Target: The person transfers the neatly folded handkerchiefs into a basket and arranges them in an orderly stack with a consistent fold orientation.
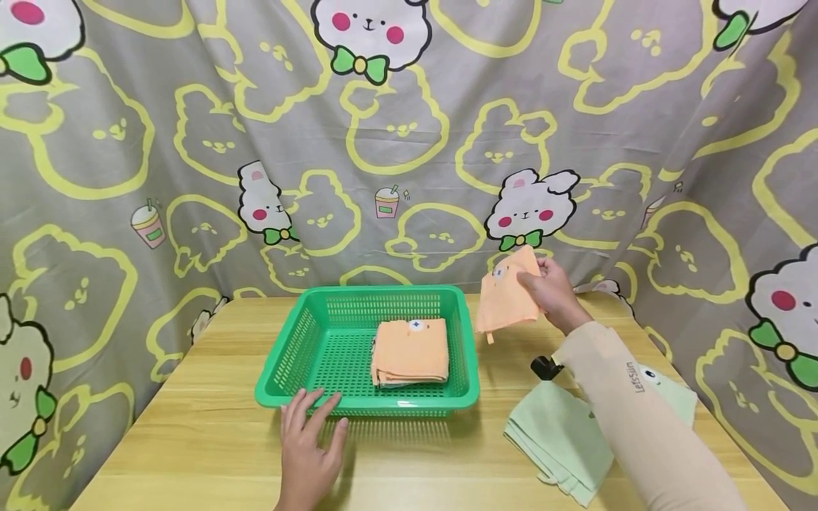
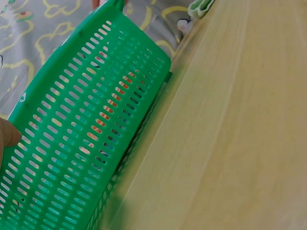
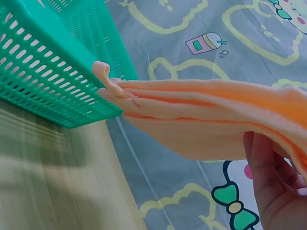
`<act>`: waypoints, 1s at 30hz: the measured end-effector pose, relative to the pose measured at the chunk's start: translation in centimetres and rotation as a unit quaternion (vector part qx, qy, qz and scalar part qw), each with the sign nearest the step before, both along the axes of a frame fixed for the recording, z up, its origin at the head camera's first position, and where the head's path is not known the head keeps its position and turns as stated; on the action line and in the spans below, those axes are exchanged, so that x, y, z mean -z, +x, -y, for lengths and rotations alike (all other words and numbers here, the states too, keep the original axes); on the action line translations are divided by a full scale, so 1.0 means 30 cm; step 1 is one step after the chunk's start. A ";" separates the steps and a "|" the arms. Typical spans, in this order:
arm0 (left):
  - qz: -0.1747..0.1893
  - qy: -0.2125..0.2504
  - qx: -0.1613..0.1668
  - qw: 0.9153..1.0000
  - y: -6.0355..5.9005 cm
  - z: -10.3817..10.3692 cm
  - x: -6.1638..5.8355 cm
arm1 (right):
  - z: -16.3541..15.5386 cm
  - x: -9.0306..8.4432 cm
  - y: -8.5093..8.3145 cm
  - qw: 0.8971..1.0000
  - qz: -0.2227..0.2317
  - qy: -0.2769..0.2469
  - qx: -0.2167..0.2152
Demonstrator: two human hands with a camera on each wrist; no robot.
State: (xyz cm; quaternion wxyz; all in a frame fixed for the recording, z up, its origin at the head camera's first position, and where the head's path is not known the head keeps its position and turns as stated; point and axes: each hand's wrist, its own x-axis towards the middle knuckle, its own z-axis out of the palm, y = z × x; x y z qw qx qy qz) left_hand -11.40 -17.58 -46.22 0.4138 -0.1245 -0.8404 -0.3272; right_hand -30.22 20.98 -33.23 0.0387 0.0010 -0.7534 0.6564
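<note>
Lighting bright, even, diffuse from above. Head view sharp; backdrop bows slightly at the edges. Soft shadow on the tabletop [image 1: 192, 397] just under the left-hand fingers [image 1: 307, 411] and along the basket [image 1: 287, 355] front. Right wrist view: tabletop smeared with motion blur below the fingers [image 3: 261, 158]; towel [image 3: 201, 120] edge soft. No glare.

One green basket [image 1: 300, 348], two orange towels [image 1: 410, 351], and perhaps several green towels [image 1: 559, 440], stacked.
</note>
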 end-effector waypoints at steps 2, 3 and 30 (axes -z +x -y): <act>0.000 0.000 0.000 1.000 0.001 -0.002 0.000 | 0.004 -0.008 0.001 1.000 0.000 -0.002 -0.001; 0.000 0.000 0.001 1.000 0.001 -0.002 -0.001 | 0.007 -0.012 0.001 1.000 -0.001 -0.003 -0.001; 0.006 0.001 -0.004 1.000 0.001 -0.004 0.000 | 0.095 -0.060 0.003 0.999 -0.019 -0.032 -0.008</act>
